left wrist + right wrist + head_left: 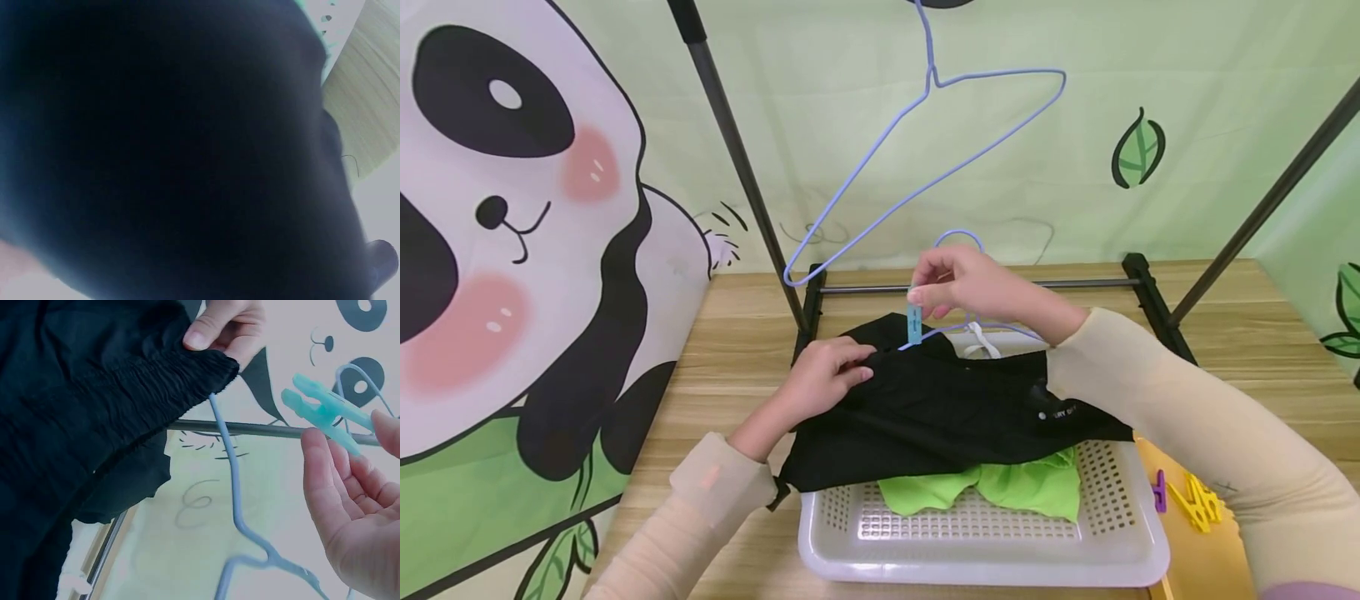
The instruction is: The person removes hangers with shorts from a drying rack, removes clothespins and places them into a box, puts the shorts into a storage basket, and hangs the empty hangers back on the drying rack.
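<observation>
Black shorts point(917, 417) with a gathered elastic waistband spread over the basket. My left hand point(827, 375) pinches the waistband's edge, its thumb on the fabric in the right wrist view. A blue wire hanger point(234, 487) reaches the waistband beside those fingers. Between thumb and fingers, my right hand point(970, 283) holds a teal clothespin point(325, 409) upright, close to the waistband and hanger. In the right wrist view the clothespin's tips are apart from the fabric. Dark, blurred cloth point(187, 150) fills most of the left wrist view.
A white perforated basket point(985, 567) stands under the shorts, with bright green cloth point(1030, 492) in it. Yellow clothespins point(1197, 504) and a purple one point(1160, 492) lie at right. Another blue hanger point(997, 73) hangs above, between the dark rack poles point(730, 133).
</observation>
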The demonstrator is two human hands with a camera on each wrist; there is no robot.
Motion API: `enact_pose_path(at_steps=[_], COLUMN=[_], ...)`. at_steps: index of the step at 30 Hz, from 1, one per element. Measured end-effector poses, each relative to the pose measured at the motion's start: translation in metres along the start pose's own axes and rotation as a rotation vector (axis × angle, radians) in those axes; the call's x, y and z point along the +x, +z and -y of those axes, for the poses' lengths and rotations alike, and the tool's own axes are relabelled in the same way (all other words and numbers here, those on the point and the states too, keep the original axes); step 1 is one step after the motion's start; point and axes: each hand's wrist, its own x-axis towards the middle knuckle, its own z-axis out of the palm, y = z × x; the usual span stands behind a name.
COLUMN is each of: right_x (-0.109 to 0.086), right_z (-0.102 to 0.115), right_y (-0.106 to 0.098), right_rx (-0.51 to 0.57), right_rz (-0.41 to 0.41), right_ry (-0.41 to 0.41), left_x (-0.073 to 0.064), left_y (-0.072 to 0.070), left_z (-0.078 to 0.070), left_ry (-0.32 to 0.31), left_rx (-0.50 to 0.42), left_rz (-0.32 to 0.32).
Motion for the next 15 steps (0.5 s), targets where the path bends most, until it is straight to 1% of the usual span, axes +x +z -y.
enact_pose_path(at_steps=[3, 5, 11, 15], right_x=[-0.009, -0.015, -0.037, -0.057], right_z=[-0.003, -0.008, -0.023, -0.033], right_y=[-0.009, -0.015, -0.033, -0.042], right_rx=[0.087, 0.115, 0.104, 0.087], right_rz=[-0.017, -0.025, -0.007, 0.006], right_ry=[0.049, 0.074, 0.131, 0.154], left_x=[0.000, 0.000, 0.000, 0.000], left_y=[-0.001, 0.000, 0.001, 0.001], left_z=[-0.001, -0.001, -0.001, -0.001], left_ry=[0.005, 0.005, -0.006, -0.008], left_rx=[0.002, 0.005, 0.006, 0.007], left_rz=[0.000, 0.000, 0.003, 0.005])
